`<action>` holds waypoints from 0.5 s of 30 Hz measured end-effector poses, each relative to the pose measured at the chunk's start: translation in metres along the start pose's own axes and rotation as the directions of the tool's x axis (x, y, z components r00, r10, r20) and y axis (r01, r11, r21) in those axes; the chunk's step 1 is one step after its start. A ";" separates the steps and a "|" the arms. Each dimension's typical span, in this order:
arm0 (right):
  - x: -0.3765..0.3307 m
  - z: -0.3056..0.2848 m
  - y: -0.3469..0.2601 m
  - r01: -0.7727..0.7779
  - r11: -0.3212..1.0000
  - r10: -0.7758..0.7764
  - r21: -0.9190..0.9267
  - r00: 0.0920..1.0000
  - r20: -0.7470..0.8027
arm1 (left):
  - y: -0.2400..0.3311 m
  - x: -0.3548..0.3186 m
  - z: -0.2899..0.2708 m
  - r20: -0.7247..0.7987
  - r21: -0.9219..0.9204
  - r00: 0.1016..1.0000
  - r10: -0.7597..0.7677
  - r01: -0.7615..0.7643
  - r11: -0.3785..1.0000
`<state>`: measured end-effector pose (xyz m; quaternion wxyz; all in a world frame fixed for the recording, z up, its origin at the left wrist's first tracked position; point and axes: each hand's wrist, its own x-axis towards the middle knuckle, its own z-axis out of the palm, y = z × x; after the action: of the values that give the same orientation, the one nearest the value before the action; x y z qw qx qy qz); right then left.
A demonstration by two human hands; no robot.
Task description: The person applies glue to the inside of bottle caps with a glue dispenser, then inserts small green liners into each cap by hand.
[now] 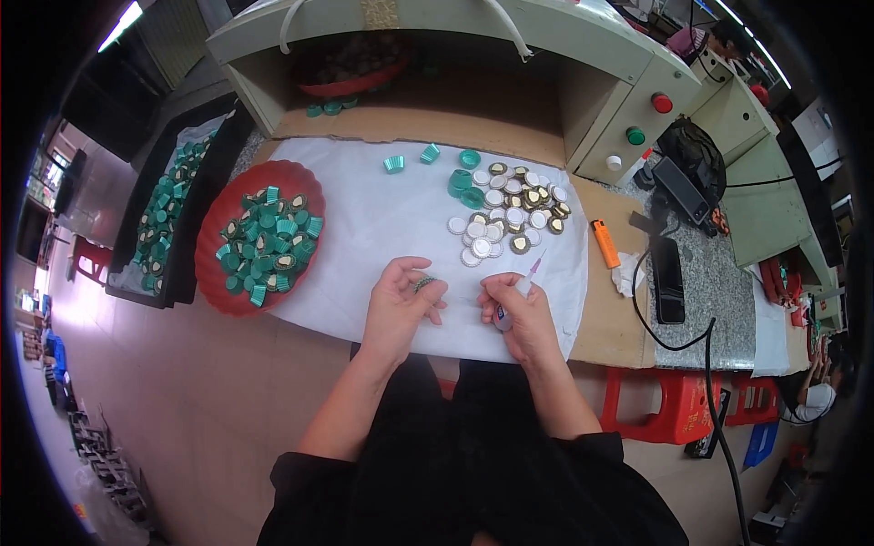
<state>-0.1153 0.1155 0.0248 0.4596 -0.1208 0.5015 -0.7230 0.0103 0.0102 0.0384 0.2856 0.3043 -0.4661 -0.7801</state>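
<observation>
My left hand (393, 300) pinches a small round piece with a dark ridged edge (423, 284) between thumb and fingers, above the white paper (350, 227). In my closed right hand (528, 320) is a small squeeze bottle (523, 285) with a thin pink nozzle that points up and away. Beyond the right hand lie many white and gold round discs (481, 247) in a loose pile. Green ridged cups (393, 164) stand at the paper's far side, and a few darker green caps (461, 184) sit beside the discs.
Left of the paper, a red scalloped bowl (211, 218) holds many green cups with discs. Farther left is a long black tray (173, 273) of similar pieces. At the right lie an orange box cutter (604, 244), a phone (668, 282) and a black cable (709, 364). A machine housing (628, 100) overhangs the back.
</observation>
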 end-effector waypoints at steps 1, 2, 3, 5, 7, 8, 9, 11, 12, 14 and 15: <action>-0.001 0.001 0.000 0.002 1.000 -0.002 -0.014 1.000 0.004 | -0.001 -0.001 -0.002 0.021 -0.028 1.000 -0.005 0.005 1.000; -0.001 0.002 0.000 0.004 1.000 -0.004 -0.029 1.000 0.006 | -0.001 -0.001 -0.005 0.023 -0.032 1.000 -0.007 0.008 0.999; -0.001 0.002 -0.001 0.004 0.999 -0.004 -0.032 1.000 0.002 | -0.002 -0.001 -0.008 0.093 -0.042 0.995 -0.041 0.045 0.998; 0.000 0.002 -0.003 0.014 1.000 -0.014 -0.021 1.000 0.003 | -0.002 -0.002 -0.008 0.167 -0.052 0.983 -0.076 0.085 0.995; 0.002 0.002 -0.002 0.014 1.000 -0.014 -0.020 1.000 0.005 | 0.001 -0.004 -0.005 0.161 -0.096 0.980 -0.119 0.135 0.986; 0.001 0.002 -0.002 0.014 1.000 -0.013 -0.017 1.000 0.013 | 0.002 -0.005 -0.004 0.162 -0.096 0.980 -0.119 0.136 0.986; 0.001 0.002 -0.002 0.014 1.000 -0.014 -0.018 1.000 0.012 | 0.003 -0.006 -0.004 0.157 -0.129 0.977 -0.142 0.163 0.978; 0.001 0.001 -0.001 0.020 1.000 -0.020 -0.005 0.999 0.027 | 0.004 -0.007 -0.005 0.152 -0.162 0.974 -0.165 0.189 0.969; 0.001 0.001 -0.001 0.020 1.000 -0.020 -0.005 0.999 0.027 | 0.005 -0.006 -0.005 0.153 -0.201 0.968 -0.199 0.227 0.953; 0.001 0.003 -0.002 0.010 1.000 -0.009 -0.011 1.000 0.015 | 0.009 -0.006 -0.009 0.149 -0.239 0.962 -0.228 0.258 0.936; 0.002 0.004 -0.002 0.009 1.000 -0.009 -0.009 1.000 0.023 | 0.011 -0.006 -0.013 0.134 -0.225 0.972 -0.194 0.221 0.949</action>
<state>-0.1146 0.1120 0.0274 0.4615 -0.1331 0.4989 -0.7214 0.0254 0.0031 0.0448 0.2103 0.2717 -0.3494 -0.8717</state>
